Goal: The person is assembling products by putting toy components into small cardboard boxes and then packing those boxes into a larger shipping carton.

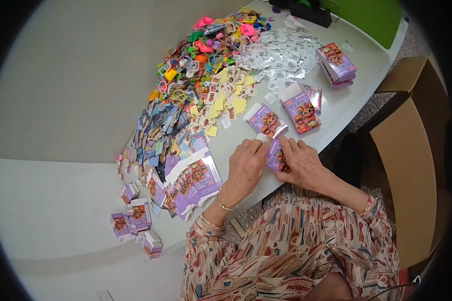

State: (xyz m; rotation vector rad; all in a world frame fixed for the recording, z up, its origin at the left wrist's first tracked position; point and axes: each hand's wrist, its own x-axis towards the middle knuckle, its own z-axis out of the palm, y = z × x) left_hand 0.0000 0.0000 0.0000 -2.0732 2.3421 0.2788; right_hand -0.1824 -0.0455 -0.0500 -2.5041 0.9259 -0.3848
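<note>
A small purple carton with colourful cartoon figures printed on it is held between my two hands, over the near edge of the white table. My left hand has its fingers closed at the carton's left end, where a white flap shows. Gripping the right side is my right hand, thumb below and fingers on top; it covers part of the print. Just beyond my fingers lies another purple carton with a white flap at its upper left end. To its right is a third carton, its white flap raised, partly over another one.
Stacked flat cartons lie left of my hands. Beyond are heaps of picture cards, yellow-backed stickers, colourful small toys and clear packets. A carton stack stands right. A large cardboard box is beside me.
</note>
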